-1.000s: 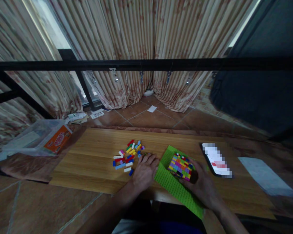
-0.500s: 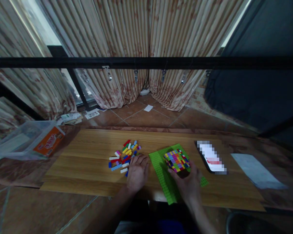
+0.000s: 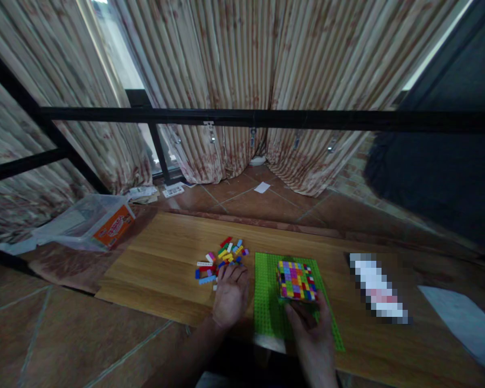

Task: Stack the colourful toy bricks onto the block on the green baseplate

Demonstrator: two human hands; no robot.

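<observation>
A multicoloured brick block (image 3: 296, 280) stands on a green baseplate (image 3: 269, 312) on the wooden tabletop (image 3: 161, 264). My right hand (image 3: 312, 333) rests on the plate at the block's near side, fingers touching its base. My left hand (image 3: 230, 293) lies palm down just left of the plate, fingers spread over the near edge of a pile of loose coloured bricks (image 3: 220, 257). Whether a brick sits under its fingertips is hidden.
A clear plastic box with an orange label (image 3: 95, 222) sits at the table's left end. A phone (image 3: 378, 293) lies right of the plate, a white sheet (image 3: 464, 320) further right. A black metal rail (image 3: 267, 117) crosses in front of curtains.
The baseplate with its block has turned from a skewed angle to lie square to me. My right hand slid from the block's side to its near edge. My left hand stayed by the pile.
</observation>
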